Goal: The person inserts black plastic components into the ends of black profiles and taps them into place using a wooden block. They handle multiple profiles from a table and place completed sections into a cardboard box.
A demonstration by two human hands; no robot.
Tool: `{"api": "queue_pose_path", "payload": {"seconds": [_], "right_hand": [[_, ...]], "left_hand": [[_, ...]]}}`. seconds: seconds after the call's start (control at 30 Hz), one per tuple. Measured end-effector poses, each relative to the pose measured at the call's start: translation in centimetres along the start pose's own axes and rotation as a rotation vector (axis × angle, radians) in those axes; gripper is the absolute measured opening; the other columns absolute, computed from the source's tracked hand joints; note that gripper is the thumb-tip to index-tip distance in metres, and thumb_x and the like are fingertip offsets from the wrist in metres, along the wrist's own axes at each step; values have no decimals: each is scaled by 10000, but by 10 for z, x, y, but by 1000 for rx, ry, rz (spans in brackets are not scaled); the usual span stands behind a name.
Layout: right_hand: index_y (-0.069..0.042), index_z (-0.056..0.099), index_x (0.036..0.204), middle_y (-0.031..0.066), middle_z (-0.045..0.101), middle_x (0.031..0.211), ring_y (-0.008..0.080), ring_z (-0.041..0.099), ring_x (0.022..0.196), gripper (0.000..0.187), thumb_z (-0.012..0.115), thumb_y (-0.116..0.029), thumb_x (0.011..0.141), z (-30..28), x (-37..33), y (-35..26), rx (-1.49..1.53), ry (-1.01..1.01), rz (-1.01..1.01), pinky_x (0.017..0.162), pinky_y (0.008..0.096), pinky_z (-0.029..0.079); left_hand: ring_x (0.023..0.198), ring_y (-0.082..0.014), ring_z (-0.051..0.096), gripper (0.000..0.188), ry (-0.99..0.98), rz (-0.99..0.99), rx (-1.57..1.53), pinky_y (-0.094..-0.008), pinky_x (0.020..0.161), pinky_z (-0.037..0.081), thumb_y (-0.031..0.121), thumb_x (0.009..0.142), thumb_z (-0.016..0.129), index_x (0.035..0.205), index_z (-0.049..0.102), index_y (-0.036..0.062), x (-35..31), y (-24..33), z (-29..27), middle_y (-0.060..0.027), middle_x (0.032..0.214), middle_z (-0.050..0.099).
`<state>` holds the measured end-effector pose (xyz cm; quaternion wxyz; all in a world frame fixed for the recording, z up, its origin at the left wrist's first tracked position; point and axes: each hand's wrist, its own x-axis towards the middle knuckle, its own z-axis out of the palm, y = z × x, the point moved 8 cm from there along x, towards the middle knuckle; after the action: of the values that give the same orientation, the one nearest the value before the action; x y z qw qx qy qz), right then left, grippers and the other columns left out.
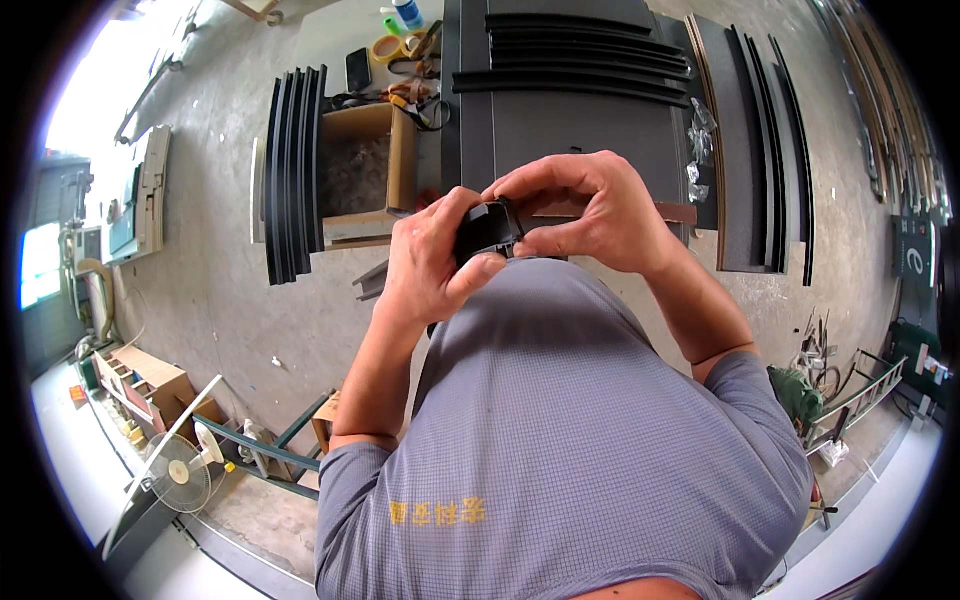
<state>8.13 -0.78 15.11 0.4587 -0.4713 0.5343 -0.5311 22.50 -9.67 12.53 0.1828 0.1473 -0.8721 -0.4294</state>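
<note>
Close in front of my grey shirt I hold a black channel-shaped profile (481,231). My left hand (424,246) is wrapped round it, thumb along the near side. My right hand (607,207) has its thumb and fingertips closed at the piece's right end, where a thin dark edge (514,222) curves between them. Whether that edge is a separate part or belongs to the profile, I cannot tell. The far end of the profile is hidden behind my left hand.
Beyond my hands stands a dark workbench (590,135) with long black profiles (585,75) across it. An open cardboard box (365,165) holds clear bags, beside more black profiles (295,175). A phone (358,70) and tape roll (387,48) lie behind. A fan (182,472) stands lower left.
</note>
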Motion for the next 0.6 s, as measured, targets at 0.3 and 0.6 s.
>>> {"api": "queue_pose_path", "payload": {"seconds": [0.3, 0.6], "right_hand": [[37, 756, 1192, 159, 782, 1118, 237, 774, 1037, 424, 878, -62, 799, 2, -1, -9, -208, 16, -65, 958, 337, 616], [69, 760, 1166, 179, 779, 1114, 232, 779, 1012, 446, 902, -57, 762, 2, 7, -3, -171, -72, -32, 941, 319, 629]], "left_hand": [[766, -351, 686, 593, 4, -3, 4, -414, 700, 541, 590, 880, 674, 1077, 626, 32, -2, -2, 1, -149, 865, 674], [750, -358, 675, 609, -7, -16, 8, -417, 687, 532, 608, 889, 654, 1069, 621, 28, -6, -1, 2, -154, 844, 666]]}}
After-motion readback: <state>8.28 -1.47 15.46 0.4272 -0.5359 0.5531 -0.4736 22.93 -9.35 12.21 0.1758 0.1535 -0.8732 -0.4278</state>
